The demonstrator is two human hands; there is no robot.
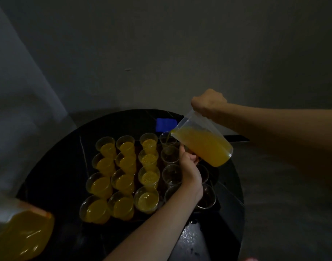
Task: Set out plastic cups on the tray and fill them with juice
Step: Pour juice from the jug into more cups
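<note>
Above the dark tray's (217, 176) far right corner we tip the clear plastic jug of orange juice (204, 146): right hand (208, 102) fisted on its top, left hand (190, 166) curled beneath (grip unclear). Likely heavy, sloshing, slick; hold handle and underside.

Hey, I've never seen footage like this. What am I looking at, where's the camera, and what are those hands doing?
There is no machine here. This is one picture from a camera worn on a person's head, looking down at their own bare arms. The right hand grips the top of a clear jug and tips it, so juice runs into a far cup. The left hand curls round what seems to be the jug's handle. On the round black table stand twelve filled cups and several empty cups. A juice container sits at lower left.
</note>
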